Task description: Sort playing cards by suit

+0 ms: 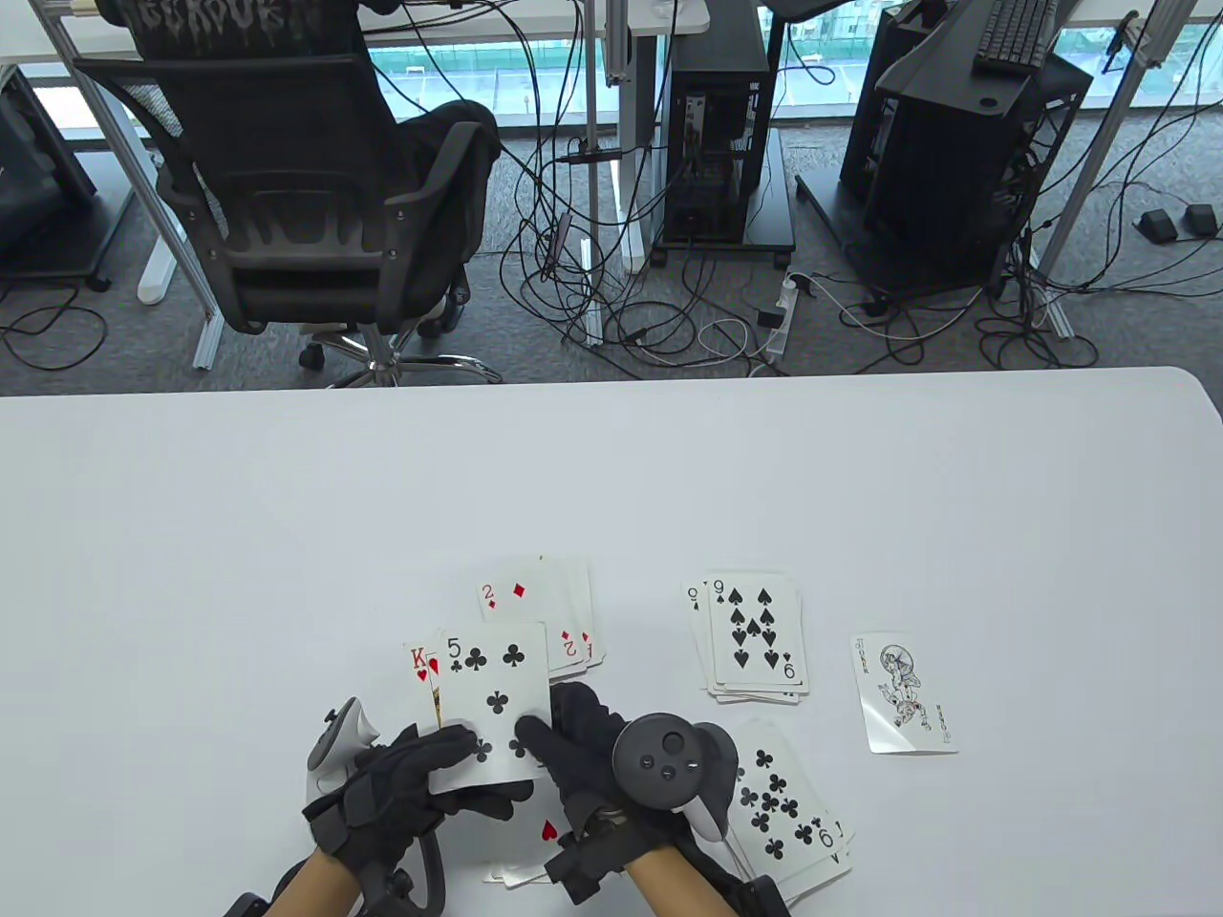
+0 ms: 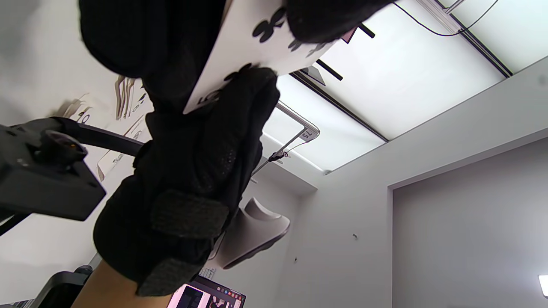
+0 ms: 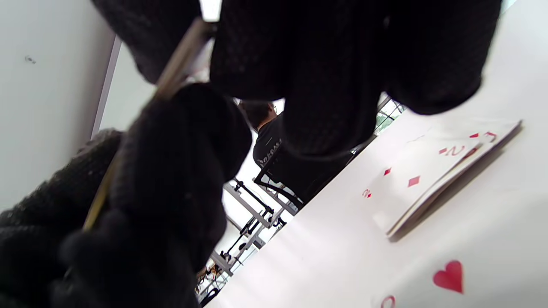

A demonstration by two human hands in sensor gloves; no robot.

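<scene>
You held the five of clubs above the table, your left hand and right hand both pinching its near edge. It looked thin, light, bendy and slick, so an edge pinch suited it. The clubs pile lay just right of your right hand.

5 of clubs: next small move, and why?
Probably the right hand carries the 5 of clubs right and down onto the clubs pile. Both hands pinch it now, left hand also holding the fan, and that pile shows clubs face up.
</scene>
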